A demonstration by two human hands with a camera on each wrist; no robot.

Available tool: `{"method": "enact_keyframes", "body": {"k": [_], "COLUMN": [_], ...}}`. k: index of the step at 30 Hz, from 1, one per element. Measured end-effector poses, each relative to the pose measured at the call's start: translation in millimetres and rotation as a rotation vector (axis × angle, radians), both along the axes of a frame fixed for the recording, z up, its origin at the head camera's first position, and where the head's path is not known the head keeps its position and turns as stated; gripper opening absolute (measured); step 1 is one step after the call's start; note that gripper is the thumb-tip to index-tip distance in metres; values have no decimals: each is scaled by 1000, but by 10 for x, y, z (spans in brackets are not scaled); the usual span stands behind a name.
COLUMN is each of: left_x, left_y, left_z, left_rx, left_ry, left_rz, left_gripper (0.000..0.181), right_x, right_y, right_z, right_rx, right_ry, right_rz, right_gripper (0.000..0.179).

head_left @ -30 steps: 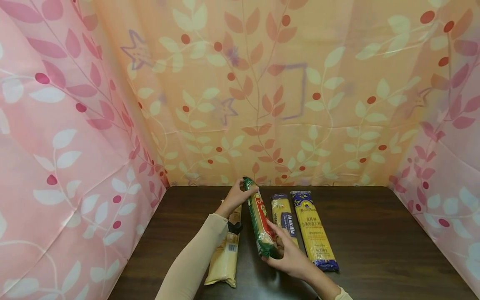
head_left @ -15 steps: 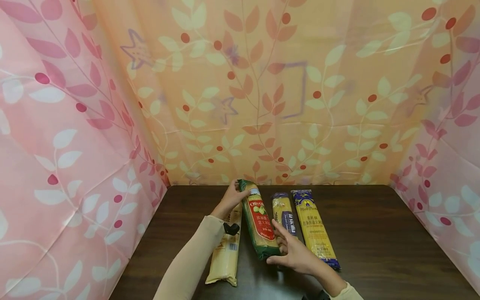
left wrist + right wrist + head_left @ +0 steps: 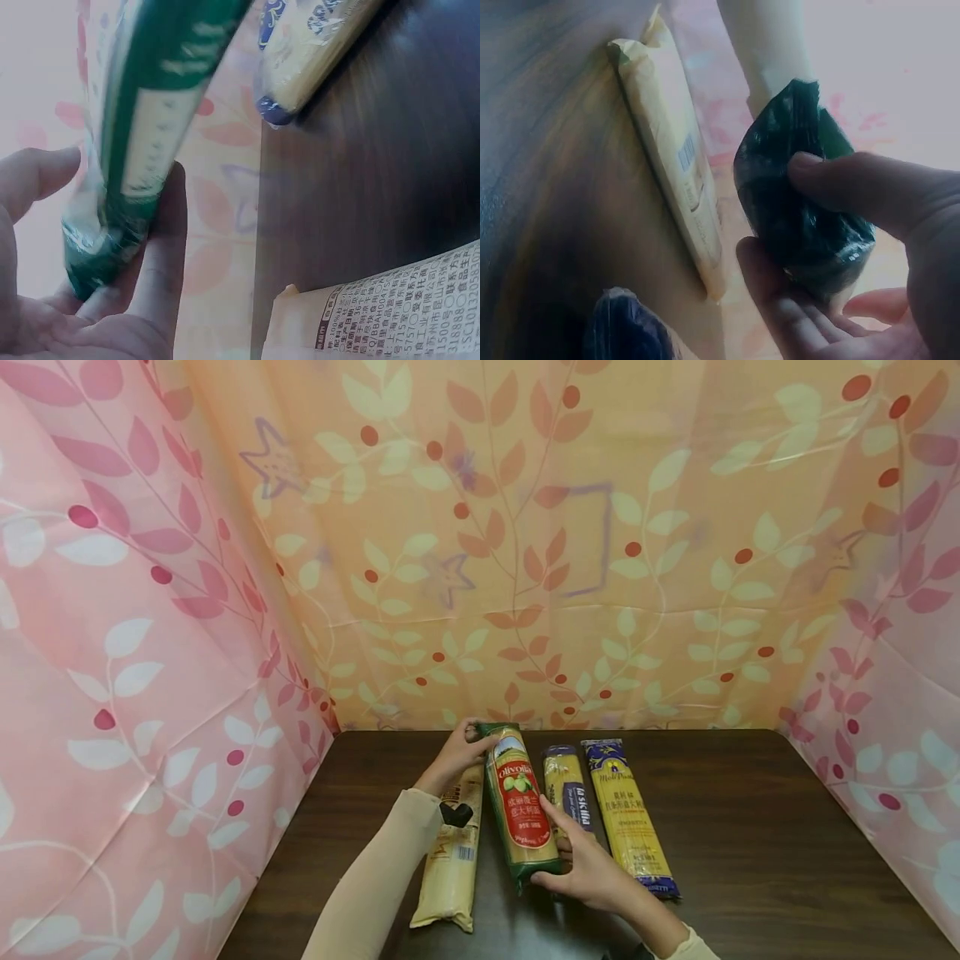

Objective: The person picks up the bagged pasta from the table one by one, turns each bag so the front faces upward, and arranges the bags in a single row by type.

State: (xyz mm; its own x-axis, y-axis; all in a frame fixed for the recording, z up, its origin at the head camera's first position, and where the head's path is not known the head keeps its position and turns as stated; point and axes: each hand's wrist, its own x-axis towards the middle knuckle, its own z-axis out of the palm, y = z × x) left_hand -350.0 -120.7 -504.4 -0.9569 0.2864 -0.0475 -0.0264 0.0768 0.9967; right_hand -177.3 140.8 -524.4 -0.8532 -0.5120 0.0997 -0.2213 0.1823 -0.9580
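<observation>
A green spaghetti packet with a red label is held up in both hands, its printed front turned toward the head camera. My left hand grips its far end, thumb on one side and fingers beneath, as the left wrist view shows with the green wrapper between them. My right hand holds the near end; in the right wrist view the thumb presses the folded green end and the fingers lie under it. A cream paper pasta packet lies below my left wrist.
To the right on the dark wooden table lie a purple-labelled pasta packet, partly behind my right hand, and a yellow pasta packet with blue ends. Patterned curtains stand along the back and sides.
The green spaghetti packet has been rolled between both hands, so its red label, edge-on at first, now faces up toward the head camera. My left hand has shifted slightly left.
</observation>
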Motion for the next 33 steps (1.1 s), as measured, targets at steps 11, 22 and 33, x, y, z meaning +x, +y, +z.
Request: {"method": "enact_keyframes", "body": {"k": [11,22,33], "left_x": [-56,-135,-186], "left_y": [40,139,206], "left_z": [20,-59,-252], "left_rx": [-60,-174,-347], "left_ry": [30,40,48], "left_rz": [-42,-81,-43], "left_gripper": [58,55,59], "right_x": [61,92,42], "right_y": [-116,-316,-404], "right_z": [9,-73,-146], "right_rx": [59,132,323], "right_ry": [36,60,75], "right_rz": [-34,-136,-218], "right_gripper": [120,115,114]}}
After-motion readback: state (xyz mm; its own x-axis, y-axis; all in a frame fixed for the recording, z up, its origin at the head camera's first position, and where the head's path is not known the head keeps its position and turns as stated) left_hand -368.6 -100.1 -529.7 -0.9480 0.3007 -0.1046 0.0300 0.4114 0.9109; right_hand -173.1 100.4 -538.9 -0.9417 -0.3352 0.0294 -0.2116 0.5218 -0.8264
